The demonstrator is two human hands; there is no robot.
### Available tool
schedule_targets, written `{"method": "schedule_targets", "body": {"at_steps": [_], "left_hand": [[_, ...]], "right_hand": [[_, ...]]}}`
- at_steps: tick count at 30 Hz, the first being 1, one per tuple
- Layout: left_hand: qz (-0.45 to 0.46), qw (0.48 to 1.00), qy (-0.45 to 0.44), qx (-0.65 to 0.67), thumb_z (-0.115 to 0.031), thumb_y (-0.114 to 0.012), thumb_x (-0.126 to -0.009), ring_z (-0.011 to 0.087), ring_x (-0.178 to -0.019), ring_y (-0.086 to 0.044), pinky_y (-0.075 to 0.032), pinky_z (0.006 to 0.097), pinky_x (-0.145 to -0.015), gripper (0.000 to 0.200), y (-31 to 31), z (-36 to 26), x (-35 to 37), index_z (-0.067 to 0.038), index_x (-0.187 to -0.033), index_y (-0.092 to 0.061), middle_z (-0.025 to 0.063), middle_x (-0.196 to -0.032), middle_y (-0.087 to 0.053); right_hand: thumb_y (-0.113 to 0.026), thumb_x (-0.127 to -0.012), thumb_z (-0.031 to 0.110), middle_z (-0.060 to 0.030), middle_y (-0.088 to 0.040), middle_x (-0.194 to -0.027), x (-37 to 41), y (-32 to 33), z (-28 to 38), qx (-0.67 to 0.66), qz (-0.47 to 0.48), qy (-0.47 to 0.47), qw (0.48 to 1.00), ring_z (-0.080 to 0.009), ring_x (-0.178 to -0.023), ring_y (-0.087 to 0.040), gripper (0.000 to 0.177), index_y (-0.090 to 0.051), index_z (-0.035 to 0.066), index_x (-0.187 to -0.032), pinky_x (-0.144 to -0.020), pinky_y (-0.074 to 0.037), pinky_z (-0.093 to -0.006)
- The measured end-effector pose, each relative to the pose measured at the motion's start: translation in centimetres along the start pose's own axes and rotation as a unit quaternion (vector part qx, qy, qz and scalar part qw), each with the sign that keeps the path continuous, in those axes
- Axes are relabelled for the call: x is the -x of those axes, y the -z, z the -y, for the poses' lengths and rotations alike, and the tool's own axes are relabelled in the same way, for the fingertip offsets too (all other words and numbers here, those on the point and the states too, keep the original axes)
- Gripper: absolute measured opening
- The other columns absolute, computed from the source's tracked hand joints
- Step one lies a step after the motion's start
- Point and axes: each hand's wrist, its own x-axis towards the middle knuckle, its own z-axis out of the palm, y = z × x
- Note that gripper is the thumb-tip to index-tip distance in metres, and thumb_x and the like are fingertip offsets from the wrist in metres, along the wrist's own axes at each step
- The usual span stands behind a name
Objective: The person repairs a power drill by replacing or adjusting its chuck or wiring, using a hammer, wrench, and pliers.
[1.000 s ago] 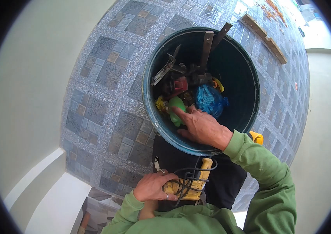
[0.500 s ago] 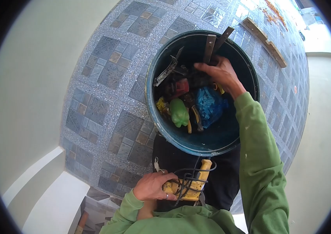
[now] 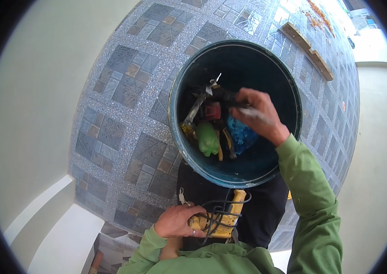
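On my lap my left hand (image 3: 179, 221) is closed around one end of a yellow power tool (image 3: 224, 223), which has a black cord (image 3: 216, 211) wound about it. My right hand (image 3: 261, 116) is inside a dark green-blue bucket (image 3: 236, 181), fingers curled round a long dark bar with a pale grey end (image 3: 253, 112), smeared by motion. Below that hand lies a blue plastic bag (image 3: 241, 136), partly hidden. A green plastic bottle (image 3: 207, 139), a red piece (image 3: 212, 111), yellow-handled tools (image 3: 228, 142) and a metal tool (image 3: 195, 109) crowd the bucket's left side.
The bucket stands on a patterned tile floor (image 3: 145, 157), against my dark trousers. A wooden plank (image 3: 307, 51) lies beyond it at upper right, with orange-brown debris (image 3: 322, 18) farther off. Pale walls (image 3: 42, 91) rise on both sides, and a white ledge (image 3: 68, 237) is at lower left.
My right hand has come nearer and lower in the view. The two upright metal bars no longer stick up above the rim. The metal tool at left has shifted; my left hand stays put.
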Motion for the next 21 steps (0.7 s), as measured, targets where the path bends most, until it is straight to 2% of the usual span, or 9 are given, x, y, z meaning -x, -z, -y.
{"method": "schedule_targets", "body": {"at_steps": [1,3,6,9,15,17,18,21], "left_hand": [[0.001,1.000,-0.003,0.002,-0.054,-0.082,-0.065,0.0375,-0.092,-0.065,-0.051,0.0459,-0.079,0.068,-0.1,0.1,-0.1,-0.012,-0.116,-0.063,0.0121,-0.101,-0.066],[0.001,1.000,-0.006,0.004,-0.054,-0.082,-0.066,0.0375,-0.092,-0.065,-0.051,0.0459,-0.080,0.068,0.1,0.2,-0.1,-0.012,-0.116,-0.063,0.0122,-0.101,-0.066],[-0.006,1.000,-0.005,0.006,-0.054,-0.082,-0.066,0.0377,-0.092,-0.065,-0.052,0.0464,-0.078,0.068,-0.2,0.3,0.1,-0.014,-0.117,-0.063,0.0131,-0.100,-0.066],[-0.001,1.000,0.003,-0.005,-0.054,-0.081,-0.066,0.0375,-0.092,-0.065,-0.052,0.0463,-0.079,0.068,0.2,0.0,0.1,-0.015,-0.118,-0.062,0.0130,-0.100,-0.065],[0.018,1.000,0.019,0.010,-0.056,-0.080,-0.068,0.0371,-0.094,-0.064,-0.051,0.0462,-0.080,0.066,0.5,0.1,-0.2,-0.015,-0.117,-0.063,0.0120,-0.101,-0.065],[0.022,0.999,0.025,0.014,-0.056,-0.080,-0.068,0.0371,-0.094,-0.064,-0.051,0.0463,-0.080,0.066,0.5,0.2,-0.1,-0.016,-0.117,-0.063,0.0120,-0.101,-0.065],[0.023,0.999,0.028,0.017,-0.055,-0.079,-0.068,0.0368,-0.092,-0.065,-0.052,0.0463,-0.078,0.064,0.5,0.2,-0.1,-0.018,-0.117,-0.062,0.0125,-0.099,-0.064],[0.025,0.999,0.033,0.024,-0.054,-0.079,-0.070,0.0362,-0.091,-0.065,-0.052,0.0462,-0.077,0.062,0.9,0.0,0.1,-0.019,-0.118,-0.062,0.0127,-0.098,-0.064]], "right_hand": [[-0.069,-0.078,0.007,-0.0138,-0.059,-0.077,0.6,-0.5,-0.3,0.014,-0.010,0.058,0.998,-0.0321,-0.072,-0.062,0.012,-0.058,0.003,-0.078,-0.064,-0.047,-0.0397],[-0.062,-0.080,0.003,-0.0133,-0.055,-0.094,2.4,-0.9,-0.3,0.162,0.050,0.107,0.980,-0.0351,-0.088,-0.057,0.017,-0.055,0.006,-0.095,-0.072,-0.049,-0.0433],[-0.062,-0.078,0.006,-0.0122,-0.054,-0.099,3.6,-0.9,0.8,0.208,0.085,0.154,0.962,-0.0334,-0.090,-0.056,0.021,-0.054,0.008,-0.097,-0.071,-0.052,-0.0416],[-0.063,-0.074,0.008,-0.0135,-0.053,-0.098,5.0,0.1,2.3,0.239,0.091,0.231,0.939,-0.0303,-0.088,-0.056,0.020,-0.054,0.006,-0.092,-0.061,-0.054,-0.0347],[-0.071,-0.072,0.012,-0.0195,-0.058,-0.106,7.3,3.8,3.1,0.229,0.105,0.269,0.929,-0.0308,-0.091,-0.058,0.024,-0.055,0.003,-0.088,-0.061,-0.056,-0.0319],[-0.075,-0.073,0.009,-0.0199,-0.060,-0.109,7.5,4.5,2.8,0.197,0.094,0.285,0.933,-0.0325,-0.093,-0.060,0.026,-0.055,0.001,-0.088,-0.065,-0.057,-0.0328],[-0.077,-0.074,0.004,-0.0197,-0.062,-0.106,7.6,4.8,3.2,0.186,0.091,0.266,0.941,-0.0342,-0.092,-0.062,0.025,-0.056,-0.001,-0.086,-0.072,-0.058,-0.0355],[-0.076,-0.075,0.002,-0.0197,-0.063,-0.105,8.1,5.6,3.4,0.157,0.092,0.242,0.953,-0.0350,-0.092,-0.063,0.022,-0.056,-0.001,-0.084,-0.078,-0.058,-0.0383]]}}
